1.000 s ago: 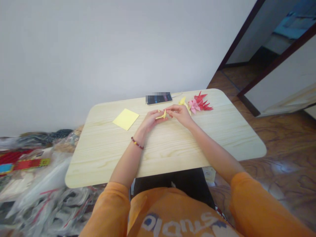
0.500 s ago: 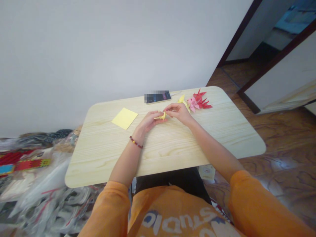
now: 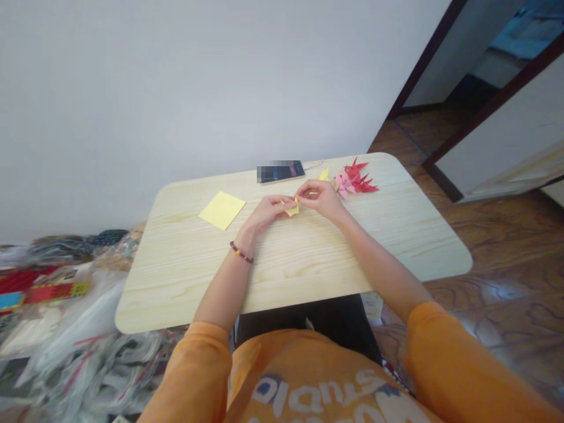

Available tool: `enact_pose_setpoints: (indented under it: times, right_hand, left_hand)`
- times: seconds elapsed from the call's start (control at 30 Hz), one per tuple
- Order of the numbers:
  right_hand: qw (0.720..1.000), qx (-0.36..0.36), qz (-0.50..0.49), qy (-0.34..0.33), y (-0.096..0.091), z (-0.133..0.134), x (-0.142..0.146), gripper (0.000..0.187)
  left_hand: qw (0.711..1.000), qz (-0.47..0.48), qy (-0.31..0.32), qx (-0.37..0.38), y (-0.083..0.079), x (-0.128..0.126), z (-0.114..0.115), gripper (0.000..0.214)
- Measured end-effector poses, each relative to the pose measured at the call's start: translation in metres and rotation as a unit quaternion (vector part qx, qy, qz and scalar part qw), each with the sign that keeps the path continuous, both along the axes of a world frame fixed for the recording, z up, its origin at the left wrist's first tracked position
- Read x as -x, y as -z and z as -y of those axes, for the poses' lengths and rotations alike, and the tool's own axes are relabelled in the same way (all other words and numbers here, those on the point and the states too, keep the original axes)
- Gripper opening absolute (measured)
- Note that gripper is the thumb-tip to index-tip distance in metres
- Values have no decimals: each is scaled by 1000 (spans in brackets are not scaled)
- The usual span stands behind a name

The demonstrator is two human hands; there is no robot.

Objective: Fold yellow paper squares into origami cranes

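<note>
Between both hands, above the middle of the table (image 3: 282, 264), is a small yellow folded-paper flower (image 3: 291, 210). My left hand (image 3: 267, 212), with a beaded bracelet on its wrist, grips the flower from the left, thumb on top. The fingertips of my right hand (image 3: 321, 198) pinch one of its petals from the right. Fingers cover part of the paper, so its full shape is hidden. Beyond my right hand lie finished-looking paper flowers: a pink one (image 3: 345, 184), red ones (image 3: 362, 179) and a partly hidden yellow one (image 3: 324, 174).
Left of my hands lies a flat square of yellow paper (image 3: 222, 210). A phone (image 3: 282, 171) with a cable sits at the table's back edge by the wall (image 3: 220, 88). Plastic-wrapped bundles (image 3: 97, 364) fill the floor on the left. A doorway stands at right.
The yellow flower has turned in my fingers, and its spread points show differently. My left thumb now lies over it. Both hands stay close together in nearly the same place.
</note>
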State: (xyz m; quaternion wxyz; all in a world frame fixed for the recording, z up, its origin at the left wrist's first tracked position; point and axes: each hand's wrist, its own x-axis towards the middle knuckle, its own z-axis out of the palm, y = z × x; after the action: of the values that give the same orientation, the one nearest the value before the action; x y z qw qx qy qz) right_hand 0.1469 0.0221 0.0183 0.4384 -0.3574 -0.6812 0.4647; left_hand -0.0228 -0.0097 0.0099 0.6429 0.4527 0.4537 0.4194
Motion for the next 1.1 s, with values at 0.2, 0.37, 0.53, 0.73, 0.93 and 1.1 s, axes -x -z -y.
enact_pose_setpoints:
  times: [0.2, 0.37, 0.53, 0.73, 0.93, 1.1]
  right_hand:
    - [999, -35, 11, 16, 0, -1, -2, 13]
    - [999, -38, 1, 22, 1, -2, -3, 12]
    - [999, -40, -2, 18, 4, -2, -1, 12]
    - [996, -84, 17, 26, 3, -1, -1, 9]
    - [992, -118, 45, 31, 0, 1, -1, 5]
    - [991, -125, 43, 32, 0, 0, -2, 4]
  left_hand:
    - [999, 3, -34, -3, 2, -5, -1, 37]
    - [997, 1, -65, -37, 6, -5, -3, 34]
    - [996, -4, -81, -48, 7, -7, -4, 38]
    - [991, -39, -109, -67, 5, -8, -4, 38]
    - [982, -65, -130, -117, 6, -8, -4, 33]
    - [972, -101, -140, -160, 3, -8, -3, 29]
